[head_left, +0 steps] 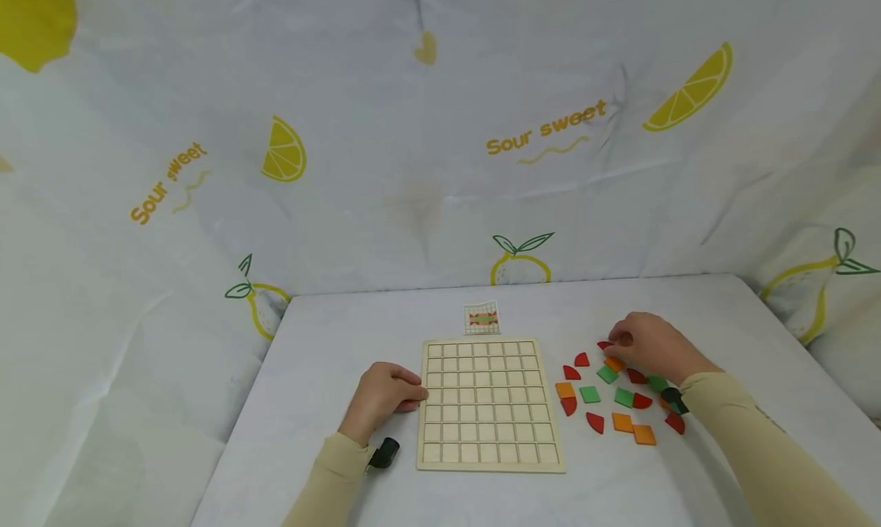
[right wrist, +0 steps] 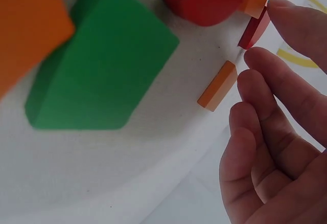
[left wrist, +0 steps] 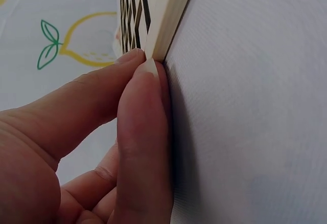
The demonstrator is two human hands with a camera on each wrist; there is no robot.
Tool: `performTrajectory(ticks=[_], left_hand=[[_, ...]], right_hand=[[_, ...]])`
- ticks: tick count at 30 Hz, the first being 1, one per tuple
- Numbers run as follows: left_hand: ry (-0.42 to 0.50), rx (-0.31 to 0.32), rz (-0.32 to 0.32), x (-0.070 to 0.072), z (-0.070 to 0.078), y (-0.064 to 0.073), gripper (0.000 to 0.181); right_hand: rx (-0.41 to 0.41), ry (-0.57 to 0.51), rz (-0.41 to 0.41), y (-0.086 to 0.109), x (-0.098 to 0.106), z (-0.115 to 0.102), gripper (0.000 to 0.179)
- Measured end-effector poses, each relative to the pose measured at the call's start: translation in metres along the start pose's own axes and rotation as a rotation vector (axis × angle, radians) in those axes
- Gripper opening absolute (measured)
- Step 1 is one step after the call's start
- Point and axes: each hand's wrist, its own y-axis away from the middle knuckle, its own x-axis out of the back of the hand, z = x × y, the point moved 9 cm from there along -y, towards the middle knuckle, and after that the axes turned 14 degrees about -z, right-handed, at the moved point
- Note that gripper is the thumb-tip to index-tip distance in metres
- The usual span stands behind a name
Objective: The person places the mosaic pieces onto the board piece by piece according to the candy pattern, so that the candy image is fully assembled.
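My left hand (head_left: pixel 380 395) is at the left side of a pale wooden grid board (head_left: pixel 486 396), holding its edge between thumb and forefinger. The left wrist view brings those fingertips close, right at the board's rim (left wrist: pixel 168 17). Over the far part of some scattered flat pieces reaches my right hand (head_left: pixel 650 347), thumb and forefinger parted around a red quarter-circle piece (right wrist: pixel 254 29). That same red piece (head_left: pixel 603 345) shows just left of the fingertips in the head view. The other right fingers are loosely bent.
Red quarter-circles (head_left: pixel 595 422), green squares (head_left: pixel 590 395) and orange squares (head_left: pixel 645 435) lie right of the board, some overlapping. Behind the board lies a small card (head_left: pixel 482 318) with a coloured grid pattern. A lemon-print cloth (head_left: pixel 385 206) hangs behind the white table (head_left: pixel 323 336).
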Motion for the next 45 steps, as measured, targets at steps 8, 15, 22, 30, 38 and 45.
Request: performTrajectory(ticks=[8, 15, 22, 30, 38, 45], left_hand=[[0.028, -0.003, -0.023, 0.0, -0.004, -0.003, 0.024], [0.022, 0.002, -0.028, 0.002, -0.006, -0.005, 0.023], [0.002, 0.019, -0.028, 0.001, -0.008, -0.01, 0.023], [0.001, 0.02, -0.03, 0.002, -0.008, -0.009, 0.024], [-0.003, 0.018, -0.035, 0.003, -0.009, -0.008, 0.023], [-0.001, 0.004, -0.048, 0.002, -0.009, -0.01, 0.023]], right_hand=[[-0.012, -0.003, -0.02, -0.004, -0.002, 0.006, 0.028], [0.005, -0.014, -0.02, -0.006, -0.001, 0.002, 0.028], [-0.031, -0.074, -0.018, 0.002, -0.002, -0.014, 0.032], [0.063, -0.02, 0.023, 0.012, -0.012, -0.069, 0.021], [0.186, 0.013, 0.056, 0.014, -0.037, -0.116, 0.015], [0.198, 0.058, 0.083, 0.015, -0.047, -0.131, 0.014]])
